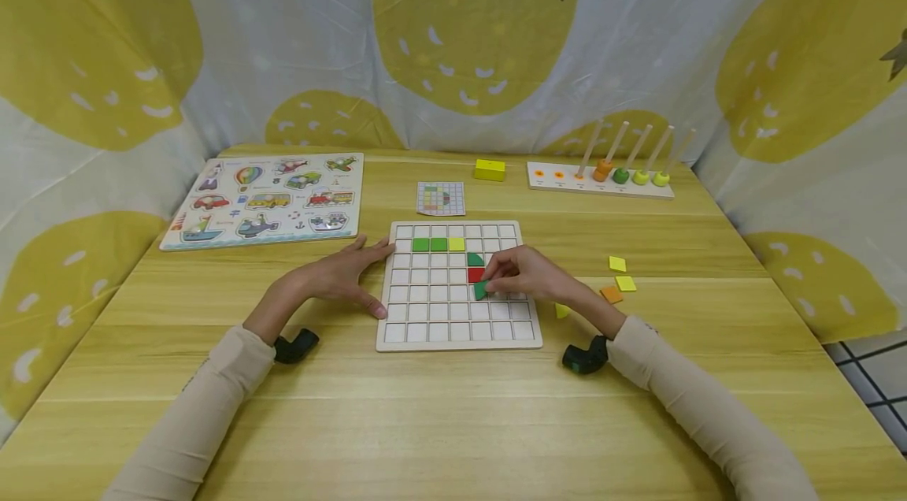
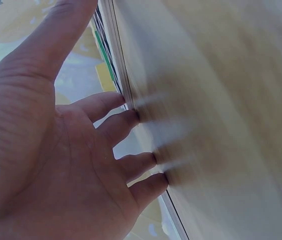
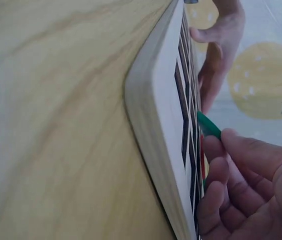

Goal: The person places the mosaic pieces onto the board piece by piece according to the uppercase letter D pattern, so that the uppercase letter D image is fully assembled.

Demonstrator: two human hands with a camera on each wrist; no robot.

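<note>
A white grid board (image 1: 453, 328) lies on the wooden table. In its second row sit two green tiles (image 1: 429, 244) and a yellow tile (image 1: 457, 244); further right are a green quarter-round tile (image 1: 475, 258) and a red tile (image 1: 475, 274). My right hand (image 1: 520, 274) pinches a green tile (image 1: 481, 291), tilted over a cell just below the red one; the right wrist view shows this tile (image 3: 208, 125) at my fingertips (image 3: 226, 137). My left hand (image 1: 347, 276) rests with straight fingers against the board's left edge (image 2: 126, 95).
Loose yellow tiles (image 1: 618, 264) and an orange tile (image 1: 611, 295) lie right of the board. A pattern card (image 1: 441, 198), a yellow block (image 1: 490, 169), a peg stacking toy (image 1: 602, 178) and a vehicle puzzle (image 1: 265, 198) stand further back. Printed cloth walls surround the table.
</note>
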